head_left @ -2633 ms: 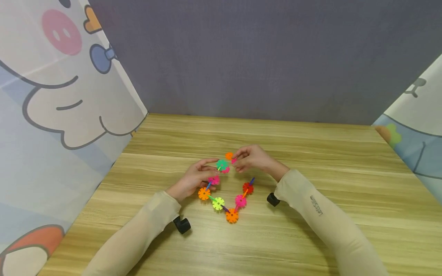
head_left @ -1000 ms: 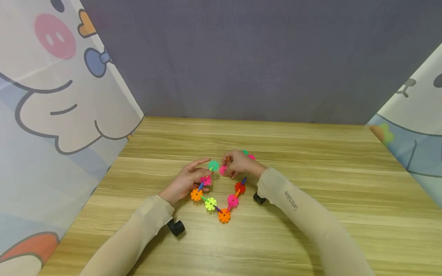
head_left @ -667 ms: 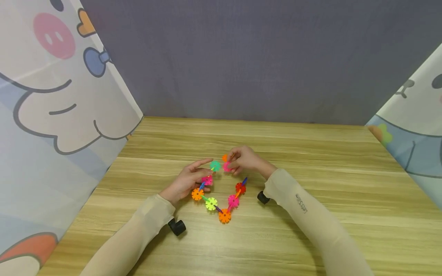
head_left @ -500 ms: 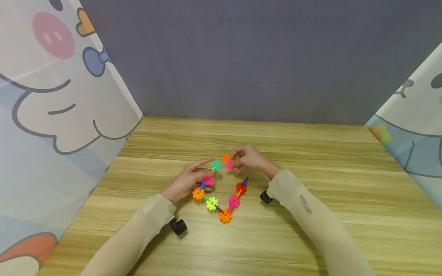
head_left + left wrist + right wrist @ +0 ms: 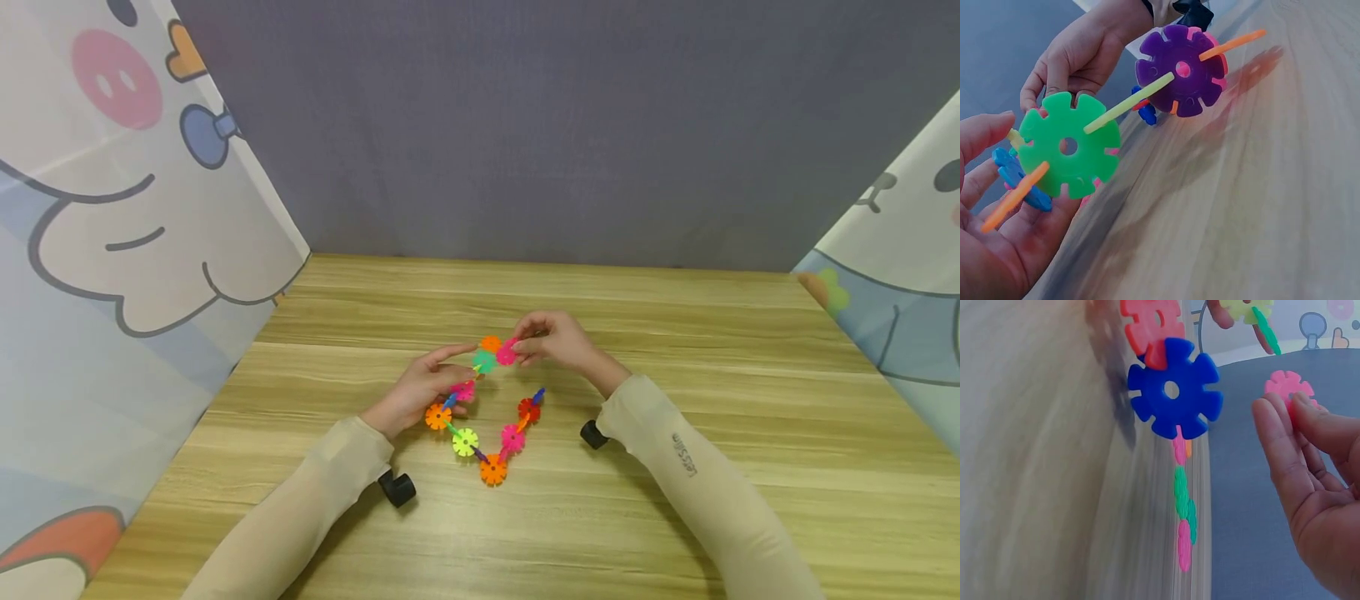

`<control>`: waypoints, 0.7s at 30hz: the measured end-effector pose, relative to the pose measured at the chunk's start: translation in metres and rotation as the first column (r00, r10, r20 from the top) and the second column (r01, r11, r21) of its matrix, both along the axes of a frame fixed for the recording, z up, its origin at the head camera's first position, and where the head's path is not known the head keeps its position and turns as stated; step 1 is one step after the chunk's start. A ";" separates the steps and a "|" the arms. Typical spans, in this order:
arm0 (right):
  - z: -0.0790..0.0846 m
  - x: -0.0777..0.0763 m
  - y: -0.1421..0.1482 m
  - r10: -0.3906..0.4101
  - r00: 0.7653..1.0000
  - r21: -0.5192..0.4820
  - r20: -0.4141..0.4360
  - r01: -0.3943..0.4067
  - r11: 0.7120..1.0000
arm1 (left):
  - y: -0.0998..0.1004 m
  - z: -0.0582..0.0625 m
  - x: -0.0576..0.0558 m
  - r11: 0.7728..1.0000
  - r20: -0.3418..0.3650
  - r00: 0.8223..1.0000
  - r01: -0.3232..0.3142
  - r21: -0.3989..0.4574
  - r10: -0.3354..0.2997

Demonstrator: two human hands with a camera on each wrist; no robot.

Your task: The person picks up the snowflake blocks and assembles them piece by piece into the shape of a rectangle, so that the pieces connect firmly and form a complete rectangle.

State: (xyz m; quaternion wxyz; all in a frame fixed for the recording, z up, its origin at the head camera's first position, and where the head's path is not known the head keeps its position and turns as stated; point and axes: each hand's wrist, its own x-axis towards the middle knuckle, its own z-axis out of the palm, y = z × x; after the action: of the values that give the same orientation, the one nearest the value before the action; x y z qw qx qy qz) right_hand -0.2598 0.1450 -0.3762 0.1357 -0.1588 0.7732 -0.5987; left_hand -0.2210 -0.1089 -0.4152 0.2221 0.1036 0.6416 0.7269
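Observation:
My left hand (image 5: 420, 390) holds one end of a chain of notched plastic snowflake discs, slotted together edge to edge. A teal disc (image 5: 484, 362) stands at that end, beside the left fingers; the yellow disc (image 5: 1241, 309) behind it is partly hidden by them. Curving over the table are an orange disc (image 5: 438, 417), a lime disc (image 5: 465, 442), another orange and a pink one, a red disc (image 5: 528, 410), and a blue one (image 5: 540, 395) at the other end. My right hand (image 5: 562, 343) pinches a loose pink disc (image 5: 506, 353) between thumb and fingers, right at the teal disc's edge.
A loose orange disc (image 5: 491, 342) lies on the wooden table (image 5: 675, 500) just behind the hands. Loose green discs (image 5: 1181, 492) and a pink one (image 5: 1184, 545) lie flat near the right hand. A dark grey panel (image 5: 555, 133) rises along the back edge.
My right hand has drawn back to the right with the pink disc. My left hand and the chain have followed rightward, so the teal disc now meets the pink one in the head view.

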 end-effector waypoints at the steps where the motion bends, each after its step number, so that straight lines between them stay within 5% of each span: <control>1: 0.000 0.001 0.001 0.002 1.000 -0.004 -0.009 -0.002 1.000 | 0.001 0.001 0.000 1.000 -0.005 1.000 0.002 -0.001 -0.002; 21: 0.001 0.003 0.015 0.032 0.997 -0.099 -0.066 -0.039 0.994 | 0.020 0.006 -0.006 0.999 -0.047 0.998 0.035 -0.011 -0.036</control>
State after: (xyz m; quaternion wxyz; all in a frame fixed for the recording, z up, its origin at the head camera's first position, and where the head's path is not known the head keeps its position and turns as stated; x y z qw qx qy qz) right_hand -0.2565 0.1604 -0.3750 0.1132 -0.1985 0.7433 -0.6288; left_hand -0.2273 -0.0892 -0.4092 0.2201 0.1310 0.6484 0.7169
